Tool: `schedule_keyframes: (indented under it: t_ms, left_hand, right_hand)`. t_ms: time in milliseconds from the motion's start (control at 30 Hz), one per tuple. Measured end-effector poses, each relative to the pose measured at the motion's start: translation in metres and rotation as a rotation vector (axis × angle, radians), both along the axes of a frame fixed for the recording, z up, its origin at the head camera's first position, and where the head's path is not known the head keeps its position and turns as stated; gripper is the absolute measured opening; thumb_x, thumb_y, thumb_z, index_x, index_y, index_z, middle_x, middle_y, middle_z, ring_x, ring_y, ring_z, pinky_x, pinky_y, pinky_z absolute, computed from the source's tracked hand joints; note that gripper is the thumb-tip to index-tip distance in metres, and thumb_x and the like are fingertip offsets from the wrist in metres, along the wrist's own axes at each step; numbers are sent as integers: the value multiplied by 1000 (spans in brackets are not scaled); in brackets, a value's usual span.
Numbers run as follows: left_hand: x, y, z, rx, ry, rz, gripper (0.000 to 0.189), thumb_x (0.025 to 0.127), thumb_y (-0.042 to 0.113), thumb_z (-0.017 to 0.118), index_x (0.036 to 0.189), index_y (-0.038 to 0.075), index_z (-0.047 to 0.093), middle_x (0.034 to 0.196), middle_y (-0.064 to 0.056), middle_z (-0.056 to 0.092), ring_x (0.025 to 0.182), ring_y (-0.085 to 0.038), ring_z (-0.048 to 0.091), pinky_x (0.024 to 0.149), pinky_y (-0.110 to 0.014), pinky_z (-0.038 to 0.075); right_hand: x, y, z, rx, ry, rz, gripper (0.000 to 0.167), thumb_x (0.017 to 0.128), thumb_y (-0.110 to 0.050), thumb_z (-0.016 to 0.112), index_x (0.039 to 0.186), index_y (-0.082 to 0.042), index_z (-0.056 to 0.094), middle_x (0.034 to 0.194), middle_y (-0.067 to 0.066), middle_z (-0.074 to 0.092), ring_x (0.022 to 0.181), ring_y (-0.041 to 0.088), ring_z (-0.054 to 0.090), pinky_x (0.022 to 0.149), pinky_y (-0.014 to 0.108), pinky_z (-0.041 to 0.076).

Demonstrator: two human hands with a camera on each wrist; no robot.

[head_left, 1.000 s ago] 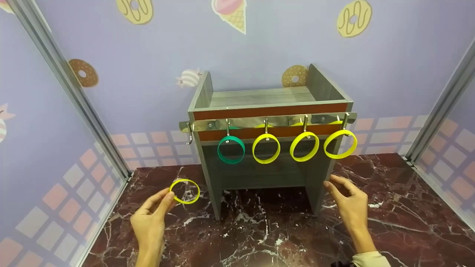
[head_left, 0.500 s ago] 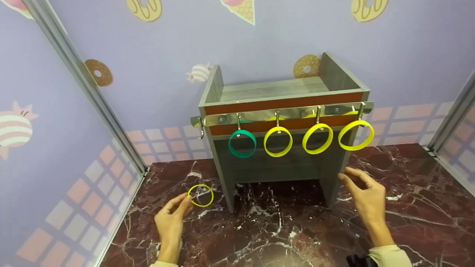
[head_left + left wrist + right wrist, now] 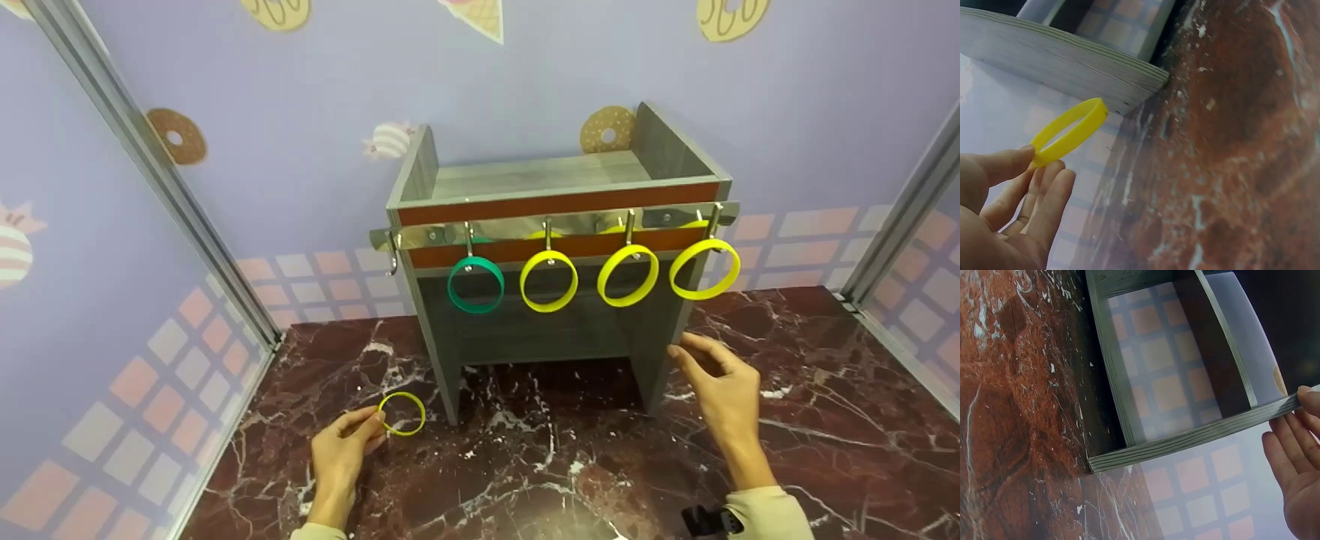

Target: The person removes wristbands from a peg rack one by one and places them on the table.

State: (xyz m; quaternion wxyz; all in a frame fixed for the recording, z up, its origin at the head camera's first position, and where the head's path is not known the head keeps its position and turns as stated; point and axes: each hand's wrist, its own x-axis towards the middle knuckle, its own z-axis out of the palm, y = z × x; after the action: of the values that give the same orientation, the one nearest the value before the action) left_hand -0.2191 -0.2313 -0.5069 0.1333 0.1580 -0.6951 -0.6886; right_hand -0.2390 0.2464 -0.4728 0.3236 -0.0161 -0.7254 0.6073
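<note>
My left hand point(image 3: 341, 454) pinches a yellow wristband point(image 3: 1075, 139) between thumb and fingers, low over the tabletop and left of a grey wooden shelf stand point(image 3: 433, 330). The loop points away from the hand toward the stand. With thumb on one face and fingers on the other, my right hand point(image 3: 724, 394) grips the front edge of the stand's right side panel point(image 3: 1196, 434). Across the stand's front runs a metal hook rail point(image 3: 510, 227). A green wristband point(image 3: 477, 309) and several yellow wristbands point(image 3: 549, 307) hang from its hooks. The leftmost hook point(image 3: 392, 261) bears nothing.
The stand rests on a dark red marbled tabletop point(image 3: 525, 487). Behind it rises a purple wall point(image 3: 300, 150) with sweets printed on it. Metal corner posts point(image 3: 135, 142) and side walls bound the left and right.
My left hand has lowered the yellow wristband toward the tabletop. The right hand keeps its grip on the side panel. The head view has shifted slightly, so the stand sits higher in it.
</note>
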Motion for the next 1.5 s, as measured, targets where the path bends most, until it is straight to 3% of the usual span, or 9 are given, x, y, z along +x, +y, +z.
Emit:
schedule_keyframes:
  t_ms: [200,467,767,1067,1267,1400,1500]
  left_hand:
    - [0,-5,-8,-6,-64,-16,26,96,-2,77,118,-16,71,98,-18,77,78,-18,75,75,-30,66]
    - [-1,-7,-17,-79,-68,4,24,95,-4,76,115,-17,71,92,-17,77,74,-17,75,71,-29,66]
    - [-4,-8,-17,-283,-105,-61,21,93,-4,79,110,-14,74,93,-16,77,79,-25,77,68,-28,65]
    - [-4,-8,-15,-459,-99,-87,17,90,-1,82,104,-10,77,89,-16,77,72,-25,77,62,-27,64]
    - [-4,-5,-7,-618,-48,-37,16,89,3,84,102,-4,80,85,-12,78,65,-22,74,60,-28,61]
    - [-2,6,10,-756,74,27,14,87,5,86,100,2,82,88,-10,79,72,-23,74,70,-42,61]
    - [0,19,28,-785,194,45,14,87,3,86,100,2,82,94,-11,80,78,-26,76,74,-47,61]
  right_hand:
    - [1,-4,-2,-6,33,12,23,91,5,83,113,5,79,102,8,79,78,6,72,63,14,57]
    - [2,-2,-2,-15,49,27,21,91,6,82,112,5,79,96,-3,78,77,9,72,63,16,57]
    - [1,0,-4,-9,36,8,23,90,6,83,113,7,79,97,-1,79,79,6,72,67,14,58]
    - [1,1,-1,-7,16,18,24,91,2,83,114,4,79,100,-4,78,83,10,74,71,15,58]
    - [0,0,1,-13,11,15,25,91,2,84,115,5,79,101,-5,78,84,6,73,72,15,58]
    - [0,0,1,-16,15,14,24,91,2,84,114,5,79,101,-5,78,83,8,73,72,15,59]
    - [-2,0,1,-8,15,14,24,91,1,84,114,5,79,102,-5,78,84,8,73,73,15,58]
